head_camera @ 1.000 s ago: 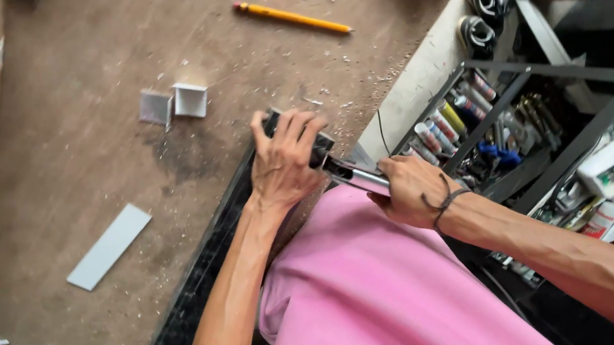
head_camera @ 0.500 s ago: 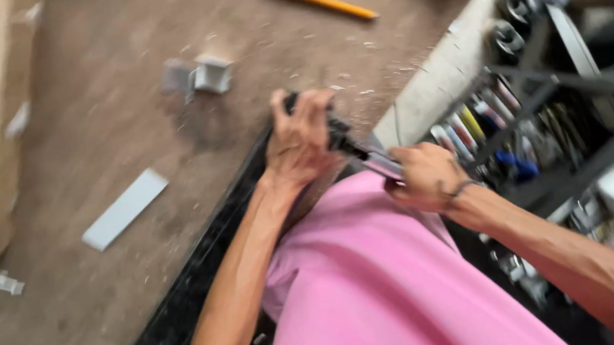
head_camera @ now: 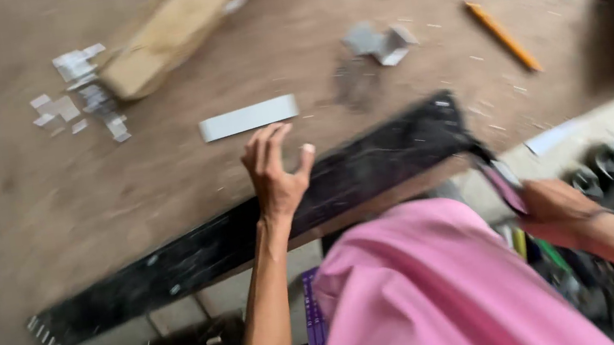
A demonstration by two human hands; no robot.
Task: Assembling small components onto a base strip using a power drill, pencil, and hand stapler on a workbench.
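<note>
My left hand (head_camera: 274,171) hovers over the black front edge (head_camera: 196,251) of the brown workbench, fingers spread, holding nothing. A flat grey metal strip (head_camera: 249,117) lies just beyond its fingertips. My right hand (head_camera: 555,211) is at the bench's right end, closed around a dark, narrow tool (head_camera: 498,177) whose tip points up toward the bench corner. The picture is blurred, so the tool's kind is unclear. My pink shirt (head_camera: 441,291) fills the lower middle.
A wooden beam (head_camera: 184,19) lies at the back of the bench beside several small metal offcuts (head_camera: 77,94). Two small square metal pieces (head_camera: 382,41) and an orange pencil (head_camera: 503,36) lie farther right. Below the bench at right sit blurred tools and cans (head_camera: 610,165).
My left hand has let go of the tool and moved left, opening over the bench edge. My right hand still holds the tool. The view has swung right.
</note>
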